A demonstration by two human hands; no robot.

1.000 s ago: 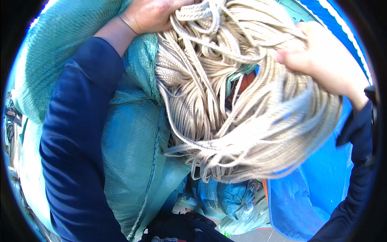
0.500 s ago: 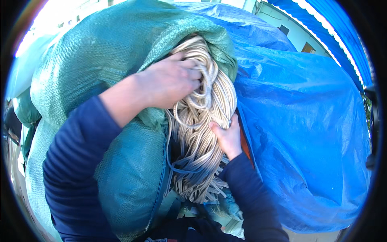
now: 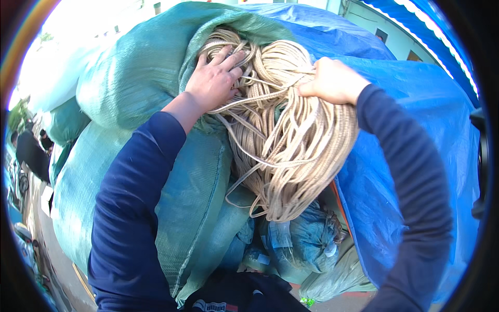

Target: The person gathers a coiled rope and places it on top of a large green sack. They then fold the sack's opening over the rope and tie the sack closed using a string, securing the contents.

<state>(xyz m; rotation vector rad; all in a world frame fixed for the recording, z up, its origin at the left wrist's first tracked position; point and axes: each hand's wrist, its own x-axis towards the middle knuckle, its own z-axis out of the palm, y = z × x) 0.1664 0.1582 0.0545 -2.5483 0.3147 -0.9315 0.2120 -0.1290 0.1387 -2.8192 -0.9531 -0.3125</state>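
A large hank of cream-coloured rope spills out of the mouth of a green woven sack and hangs down in loose loops. On the rope just inside the sack's opening lies my left hand, its fingers spread and pressing on the strands. My right hand grips the upper right side of the hank, thumb on top and fingers hidden behind the strands. A few single strands cross between the two parts of the rope.
A blue tarpaulin covers a pile on the right. Below the rope sit smaller tied bags. Another green sack stands at the left, with a person beyond it. A blue awning hangs at the upper right.
My right hand has moved up and right, and the hank has spread wider, with more rope outside the sack. My left hand has shifted up and left, its fingers now spread.
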